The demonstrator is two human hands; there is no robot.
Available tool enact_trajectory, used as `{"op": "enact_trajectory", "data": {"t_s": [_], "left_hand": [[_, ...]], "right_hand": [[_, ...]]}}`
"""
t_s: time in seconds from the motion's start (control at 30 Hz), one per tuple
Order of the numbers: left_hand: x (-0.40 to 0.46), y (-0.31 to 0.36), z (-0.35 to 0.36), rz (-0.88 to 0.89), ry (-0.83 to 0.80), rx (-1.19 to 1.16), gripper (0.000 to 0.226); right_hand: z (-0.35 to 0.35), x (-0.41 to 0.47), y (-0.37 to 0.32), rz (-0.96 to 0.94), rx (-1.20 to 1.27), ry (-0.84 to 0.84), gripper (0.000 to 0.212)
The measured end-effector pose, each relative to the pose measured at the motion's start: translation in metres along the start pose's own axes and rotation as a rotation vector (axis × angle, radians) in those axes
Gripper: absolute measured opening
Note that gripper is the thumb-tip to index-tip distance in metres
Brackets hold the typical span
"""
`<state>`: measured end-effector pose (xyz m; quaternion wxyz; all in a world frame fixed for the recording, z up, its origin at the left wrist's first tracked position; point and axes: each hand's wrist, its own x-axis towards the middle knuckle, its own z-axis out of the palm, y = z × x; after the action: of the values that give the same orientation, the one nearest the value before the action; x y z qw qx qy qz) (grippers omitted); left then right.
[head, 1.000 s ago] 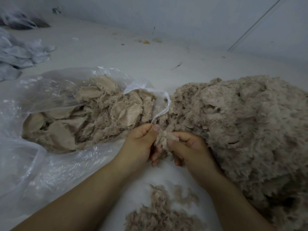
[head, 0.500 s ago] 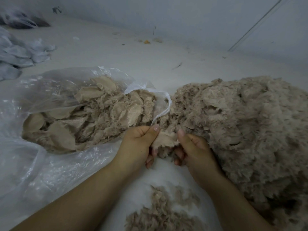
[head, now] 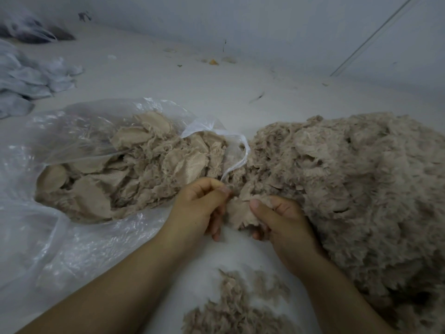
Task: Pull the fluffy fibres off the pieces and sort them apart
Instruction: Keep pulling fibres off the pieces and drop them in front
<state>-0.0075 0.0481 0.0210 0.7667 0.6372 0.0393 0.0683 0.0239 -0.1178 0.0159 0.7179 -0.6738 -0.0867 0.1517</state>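
A small beige fluffy piece [head: 239, 213] is held between both hands at the centre. My left hand [head: 201, 208] pinches its upper left edge with thumb and curled fingers. My right hand [head: 280, 219] grips its right side, thumb on top. A big heap of beige fluffy pieces [head: 349, 189] lies to the right, touching my right hand. On the left, a clear plastic bag [head: 62, 141] lies open, holding several flat beige pieces [head: 134, 172]. A small pile of loose pulled fibres [head: 238, 307] lies below my hands.
Everything lies on a white surface [head: 192, 80] that runs back to a pale wall. Crumpled grey-white cloth [head: 29, 78] lies at the far left, with another bag behind it. Small scraps dot the surface near the wall.
The piece has spread wider and hangs lower between my hands. My right thumb has shifted onto its top right side, and both hands have drawn slightly apart.
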Motion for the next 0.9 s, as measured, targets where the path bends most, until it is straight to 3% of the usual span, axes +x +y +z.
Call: {"op": "enact_trajectory", "data": {"t_s": [0.13,0.27,0.4,0.43,0.53,0.57,0.73,0.8,0.9], "left_hand": [[-0.0024,-0.0005,0.0107,0.035,-0.065,0.165,0.011],[-0.0001,-0.0006,0.0095,0.016,-0.028,0.120,0.027],[-0.0008,-0.0010,0.0092,0.023,-0.031,0.129,0.030],[-0.0005,-0.0019,0.0097,0.027,-0.023,0.130,0.030],[-0.0003,-0.0027,0.0099,0.045,-0.005,0.116,0.023],[-0.0009,-0.0020,0.0098,0.057,-0.019,0.104,0.018],[-0.0059,0.0001,0.0116,0.205,-0.098,0.208,0.020],[-0.0059,0.0004,0.0119,0.318,-0.063,0.239,0.014],[-0.0062,0.0017,0.0103,0.453,-0.060,0.415,0.023]], "right_hand": [[0.0011,-0.0014,-0.0001,-0.022,0.000,-0.006,0.029],[0.0055,-0.0015,-0.0030,0.024,0.056,0.074,0.045],[0.0029,-0.0003,-0.0028,0.091,0.018,0.138,0.081],[0.0018,-0.0008,-0.0028,0.079,0.028,0.111,0.079],[0.0023,-0.0011,-0.0032,0.003,-0.002,0.006,0.029],[0.0019,-0.0004,-0.0019,-0.008,-0.025,0.007,0.024],[0.0018,0.0002,-0.0004,-0.029,0.006,-0.020,0.050],[0.0022,0.0001,-0.0010,-0.026,0.042,-0.026,0.044],[0.0018,0.0016,-0.0003,-0.007,0.044,-0.015,0.036]]}}
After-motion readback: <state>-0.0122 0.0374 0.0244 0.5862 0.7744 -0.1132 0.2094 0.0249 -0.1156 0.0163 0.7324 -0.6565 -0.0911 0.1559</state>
